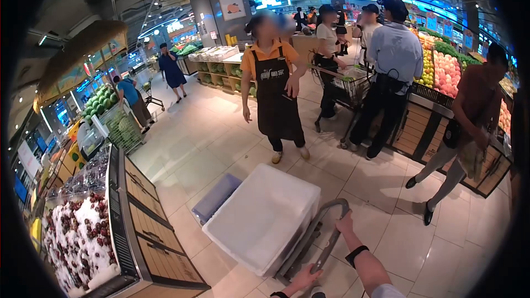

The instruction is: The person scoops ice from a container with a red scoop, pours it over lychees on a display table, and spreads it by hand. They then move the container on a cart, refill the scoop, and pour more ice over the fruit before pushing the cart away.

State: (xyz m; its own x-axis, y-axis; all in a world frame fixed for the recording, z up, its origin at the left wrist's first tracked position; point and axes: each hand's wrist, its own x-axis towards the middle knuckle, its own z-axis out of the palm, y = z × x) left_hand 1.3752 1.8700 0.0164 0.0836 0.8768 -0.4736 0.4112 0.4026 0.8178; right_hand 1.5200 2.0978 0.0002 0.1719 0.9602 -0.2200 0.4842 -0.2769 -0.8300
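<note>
A grey cart handle (331,237) rises at the bottom centre, behind a large white foam box (262,212) whose top looks pale and whitish. My right hand (345,223) is closed round the upper right part of the handle, with a black band on its wrist. Lower down, my left hand (307,277) grips the handle's near left end. A bluish plastic crate (217,196) sits against the far left side of the white box.
A person in a black apron (276,85) stands just beyond the box. On the left is a display stand (149,221) with dark red fruit on ice (83,237). Shoppers, one with a shopping cart (348,88), stand at the right near fruit shelves (425,121).
</note>
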